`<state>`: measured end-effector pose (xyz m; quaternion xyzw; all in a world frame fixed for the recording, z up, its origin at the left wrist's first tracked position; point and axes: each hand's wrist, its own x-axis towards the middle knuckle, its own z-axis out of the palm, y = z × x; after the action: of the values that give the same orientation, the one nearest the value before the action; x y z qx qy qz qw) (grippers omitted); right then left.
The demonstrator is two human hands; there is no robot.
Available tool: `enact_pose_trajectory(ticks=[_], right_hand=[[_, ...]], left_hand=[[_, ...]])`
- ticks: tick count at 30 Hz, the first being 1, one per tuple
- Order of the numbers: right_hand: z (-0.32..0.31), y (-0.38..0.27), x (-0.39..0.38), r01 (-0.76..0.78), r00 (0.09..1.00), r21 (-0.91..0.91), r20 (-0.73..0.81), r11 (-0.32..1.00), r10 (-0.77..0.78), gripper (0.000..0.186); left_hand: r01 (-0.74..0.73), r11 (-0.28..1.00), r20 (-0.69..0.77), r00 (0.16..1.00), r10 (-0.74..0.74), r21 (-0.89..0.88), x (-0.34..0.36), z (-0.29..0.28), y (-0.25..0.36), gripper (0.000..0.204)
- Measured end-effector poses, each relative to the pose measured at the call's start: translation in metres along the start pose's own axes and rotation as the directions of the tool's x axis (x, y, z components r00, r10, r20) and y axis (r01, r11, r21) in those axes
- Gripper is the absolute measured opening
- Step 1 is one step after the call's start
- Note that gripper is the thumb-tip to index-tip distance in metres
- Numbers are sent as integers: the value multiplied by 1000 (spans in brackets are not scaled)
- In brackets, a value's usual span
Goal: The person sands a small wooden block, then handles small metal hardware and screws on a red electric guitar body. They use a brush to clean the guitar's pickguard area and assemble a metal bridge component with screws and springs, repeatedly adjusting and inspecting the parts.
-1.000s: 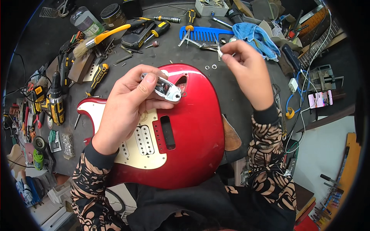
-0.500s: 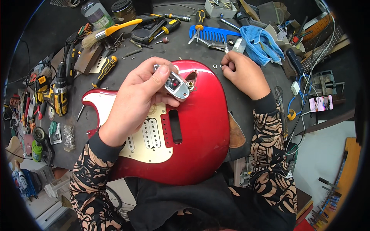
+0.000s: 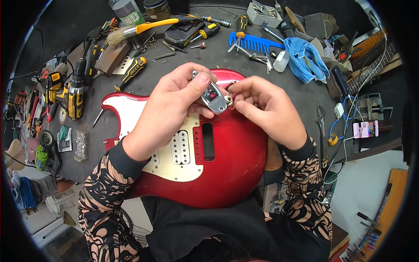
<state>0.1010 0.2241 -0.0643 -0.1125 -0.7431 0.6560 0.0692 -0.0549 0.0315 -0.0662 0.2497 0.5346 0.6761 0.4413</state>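
My left hand (image 3: pixel 174 102) grips an oval chrome plate (image 3: pixel 213 101) with an opening in it, thumb on top. A small brass-coloured threaded socket (image 3: pixel 229 99) with wire sits at the plate's right end. My right hand (image 3: pixel 268 113) has its fingers curled in at that socket; whatever they pinch is too small or hidden to make out. Both hands are over a red electric guitar body (image 3: pixel 235 170) with a cream pickguard (image 3: pixel 187 172), white pickups (image 3: pixel 180 146) and an open slot (image 3: pixel 208 139). The cavity near its upper edge is mostly behind my fingers.
Around the guitar lie a drill (image 3: pixel 74 96), screwdrivers (image 3: pixel 133 70), a paintbrush (image 3: pixel 157 25), a blue comb (image 3: pixel 252 41), a blue cloth (image 3: pixel 305 61), a white bottle (image 3: pixel 281 61), a wrench (image 3: pixel 322 131), a bag of screws (image 3: pixel 81 146), a phone (image 3: pixel 365 128) and cables.
My right hand has come from the small parts beyond the guitar's right edge down and left to the socket. The chrome plate, in my left hand, has turned slightly more upright.
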Motion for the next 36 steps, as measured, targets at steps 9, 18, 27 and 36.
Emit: enact_pose_trajectory(ticks=[9, 18, 27, 36], right_hand=[[11, -5, -9, -85, 993, -184, 61, 979, 97, 24], [21, -6, -7, -228, 973, 40, 56, 973, 226, 12], [5, 0, -5, 21, 998, -51, 55, 998, -18, 8], [31, -9, -19, 375, 921, -527, 306, 763, -241, 14]], left_hand=[[-1, 1000, -61, 998, 2, 1, 0, 4, 3, 31], [-6, 999, -95, 995, 3, -35, 0, -3, 4, 31], [42, 998, -85, 995, -46, -56, 1, -14, 11, 31], [-51, 997, -141, 989, 44, -49, 0, -16, 17, 24]])
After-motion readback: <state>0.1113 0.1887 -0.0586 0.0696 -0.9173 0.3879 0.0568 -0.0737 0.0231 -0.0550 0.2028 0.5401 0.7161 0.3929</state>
